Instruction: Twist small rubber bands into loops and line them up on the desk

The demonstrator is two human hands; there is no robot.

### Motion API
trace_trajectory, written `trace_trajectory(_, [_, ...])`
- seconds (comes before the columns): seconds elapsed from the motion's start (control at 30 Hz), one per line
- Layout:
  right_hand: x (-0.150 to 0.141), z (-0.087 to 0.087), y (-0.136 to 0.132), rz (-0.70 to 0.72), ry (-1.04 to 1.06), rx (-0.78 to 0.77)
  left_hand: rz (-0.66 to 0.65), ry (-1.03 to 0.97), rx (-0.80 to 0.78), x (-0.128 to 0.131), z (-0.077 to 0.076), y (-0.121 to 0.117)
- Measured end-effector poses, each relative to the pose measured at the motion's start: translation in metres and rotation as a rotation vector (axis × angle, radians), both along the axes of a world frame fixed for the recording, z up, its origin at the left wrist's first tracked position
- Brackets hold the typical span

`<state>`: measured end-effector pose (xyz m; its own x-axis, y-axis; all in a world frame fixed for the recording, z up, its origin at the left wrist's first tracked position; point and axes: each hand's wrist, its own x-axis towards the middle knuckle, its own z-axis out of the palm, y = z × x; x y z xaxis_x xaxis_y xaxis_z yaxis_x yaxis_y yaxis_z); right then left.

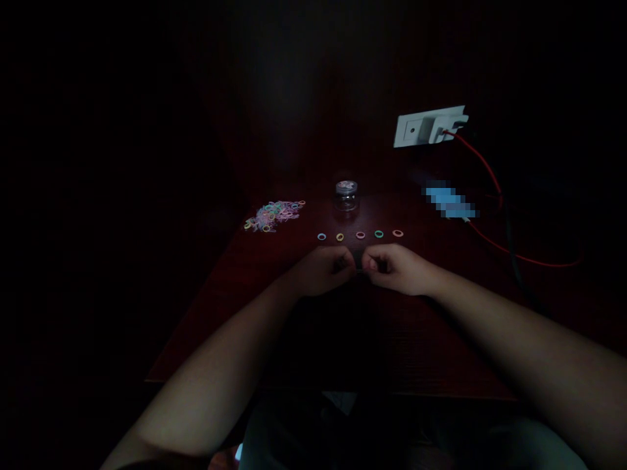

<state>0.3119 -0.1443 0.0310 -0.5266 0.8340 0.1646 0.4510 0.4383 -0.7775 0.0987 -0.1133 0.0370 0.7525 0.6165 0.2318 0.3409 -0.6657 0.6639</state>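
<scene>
The scene is very dark. My left hand (327, 269) and my right hand (396, 267) rest close together on a dark red table (274, 339), both with fingers curled in a pinch around something small and dark that I cannot make out. Just beyond the knuckles lies a row of several small coloured rubber bands (360, 235). A heap of many more coloured bands (274, 215) lies at the far left of the table. A small clear glass jar (346, 196) stands behind the row.
A white wall socket (428, 126) with a plug and a red cable (482, 163) is at the back right. A blurred blue object (449, 201) lies on the table's right side. The table's near edge is by my lap.
</scene>
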Motion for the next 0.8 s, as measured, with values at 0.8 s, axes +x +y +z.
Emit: trace_trajectory(0.8, [0.0013, -0.0006, 0.0008, 0.026, -0.011, -0.006, 0.006, -0.022, -0.023, -0.0009, 0.0052, -0.0007])
